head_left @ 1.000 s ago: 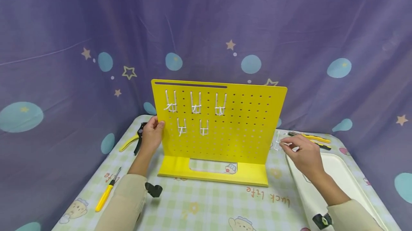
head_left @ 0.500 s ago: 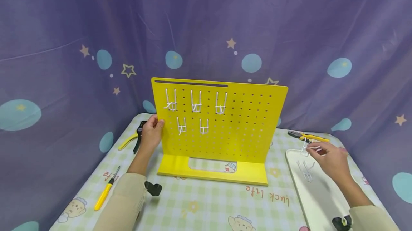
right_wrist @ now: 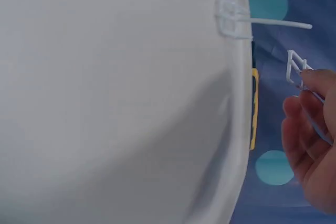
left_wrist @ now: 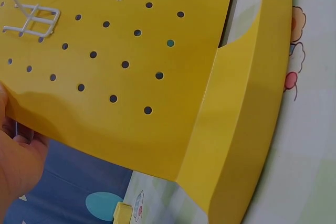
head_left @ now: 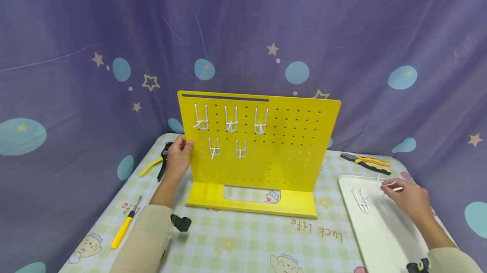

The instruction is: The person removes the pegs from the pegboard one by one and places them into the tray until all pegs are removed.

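A yellow pegboard (head_left: 285, 159) stands upright on its flat base. Its left edge is gripped by my left hand (head_left: 179, 157), thumb in front and the other fingers behind. White wire hooks hang on it: three in the upper row, including a top left hook (head_left: 201, 117), and two lower, one being a lower right hook (head_left: 241, 149). Over the white tray (head_left: 380, 243), my right hand (head_left: 411, 201) pinches another white wire hook (right_wrist: 295, 67) between thumb and fingertips. One more loose hook (head_left: 361, 202) lies in the tray, to the left of that hand.
Pliers (head_left: 367, 164) with yellow and black handles lie behind the tray. At the left are a yellow screwdriver (head_left: 123, 230) and a yellow-and-black hand tool (head_left: 162, 163) beyond my left forearm. A checked cloth (head_left: 243, 243) covers the table; a purple curtain (head_left: 243, 28) hangs behind.
My right hand has moved right with its hook, from beside the pegboard's right edge to over the tray. The hook lying in the tray has come into sight. My left hand stays put.
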Motion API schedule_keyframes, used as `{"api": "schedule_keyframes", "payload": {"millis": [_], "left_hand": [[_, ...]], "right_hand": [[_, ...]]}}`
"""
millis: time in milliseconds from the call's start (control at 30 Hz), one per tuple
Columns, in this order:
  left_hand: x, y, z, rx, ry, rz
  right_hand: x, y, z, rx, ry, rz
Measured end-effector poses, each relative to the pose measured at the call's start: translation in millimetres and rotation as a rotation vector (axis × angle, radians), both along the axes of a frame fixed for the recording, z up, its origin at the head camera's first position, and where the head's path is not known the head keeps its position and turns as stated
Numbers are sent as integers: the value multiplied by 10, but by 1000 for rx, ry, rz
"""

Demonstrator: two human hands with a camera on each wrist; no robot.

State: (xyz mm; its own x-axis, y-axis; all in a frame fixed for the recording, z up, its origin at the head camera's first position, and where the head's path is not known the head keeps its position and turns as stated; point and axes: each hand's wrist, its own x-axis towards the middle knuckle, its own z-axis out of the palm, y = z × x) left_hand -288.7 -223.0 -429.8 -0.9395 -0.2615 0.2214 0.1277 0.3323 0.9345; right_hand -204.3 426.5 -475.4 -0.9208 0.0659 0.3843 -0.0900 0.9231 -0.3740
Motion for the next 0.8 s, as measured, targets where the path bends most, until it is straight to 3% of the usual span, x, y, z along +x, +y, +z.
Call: {"api": "schedule_keyframes", "payload": {"millis": [267, 500, 800], "left_hand": [[-14, -3, 10, -4, -13, 11], [7, -7, 26, -7, -19, 7], [-9, -6, 21, -34, -16, 11]], "right_hand": [[56, 64, -146, 75, -63, 56], [48, 85, -140, 84, -111, 46], [125, 77, -81, 51, -90, -2]]}}
